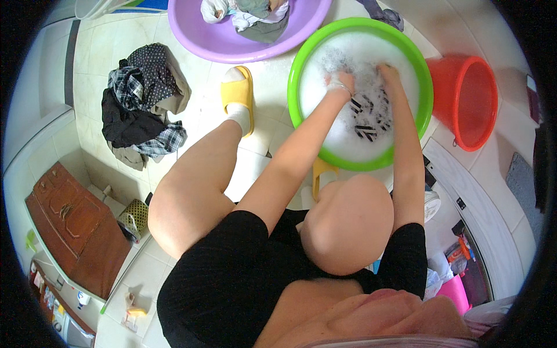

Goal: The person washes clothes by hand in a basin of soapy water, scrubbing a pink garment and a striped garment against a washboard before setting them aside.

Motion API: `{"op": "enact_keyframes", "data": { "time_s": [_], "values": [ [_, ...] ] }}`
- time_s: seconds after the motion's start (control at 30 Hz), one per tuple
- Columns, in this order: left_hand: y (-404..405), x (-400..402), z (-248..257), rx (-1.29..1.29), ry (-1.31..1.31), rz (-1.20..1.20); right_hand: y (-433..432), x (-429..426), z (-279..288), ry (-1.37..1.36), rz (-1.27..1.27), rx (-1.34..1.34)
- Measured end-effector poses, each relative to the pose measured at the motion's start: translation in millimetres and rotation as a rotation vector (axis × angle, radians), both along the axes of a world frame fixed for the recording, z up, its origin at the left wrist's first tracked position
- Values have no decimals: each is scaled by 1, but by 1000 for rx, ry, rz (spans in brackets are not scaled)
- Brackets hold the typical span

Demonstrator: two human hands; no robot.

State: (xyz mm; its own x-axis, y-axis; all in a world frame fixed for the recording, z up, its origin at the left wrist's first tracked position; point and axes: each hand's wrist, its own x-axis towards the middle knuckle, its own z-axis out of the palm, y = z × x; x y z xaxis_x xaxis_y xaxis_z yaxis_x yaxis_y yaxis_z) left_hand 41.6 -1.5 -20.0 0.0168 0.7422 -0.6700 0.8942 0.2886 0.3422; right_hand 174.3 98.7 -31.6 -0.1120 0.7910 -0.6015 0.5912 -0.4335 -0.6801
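Note:
A green-rimmed plastic basin [295, 102] full of soapy water stands before me. Thick white foam [324, 65] covers much of its surface. Part of a dark-and-white patterned cloth [365, 132] shows through the suds between my forearms. My left hand [342, 81], with a thin bracelet at the wrist, dips into the foam beside the cloth. Farther right, my right hand [388, 71] reaches down into the suds, near the cloth's upper end. Foam hides the fingers of both hands, so whether they grip the cloth does not show.
A purple basin [191, 39] holding several garments [261, 21] stands beyond the green one. At the right, a red bucket [463, 104] sits close to the green rim. Clothes [139, 104] lie heaped on the tiled floor at left. My yellow slipper [247, 89] rests between heap and basin.

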Motion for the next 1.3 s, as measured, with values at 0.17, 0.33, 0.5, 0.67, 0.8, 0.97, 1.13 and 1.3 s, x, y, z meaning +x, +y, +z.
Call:
{"op": "enact_keyframes", "data": {
  "time_s": [0.17, 0.33, 0.5, 0.67, 0.8, 0.97, 1.13, 1.3],
  "values": [
    [-7, -11, 69, 255, -188, 152, 3, 26, 63, 494, -107, 292],
    [-23, -35, 136, 411, -183, 101, 13, 21, 132, 84, -9, 769],
    [-26, -50, 205, 721, -245, 89, 11, 29, 193, -142, 14, 821],
    [-31, -65, 217, 990, -260, 188, 14, 37, 204, -273, 54, 1041],
    [-15, -50, 171, 853, -321, 237, 13, 32, 172, -323, 185, 963],
    [4, -11, 67, 618, -183, 121, -4, 34, 50, -262, 472, 726],
    [-4, 4, -12, 393, -65, 171, -37, -1, -12, -538, 603, 544],
    [-12, 9, -3, 358, -243, 386, -32, 32, -44, -618, 613, 312]
  ]
}}
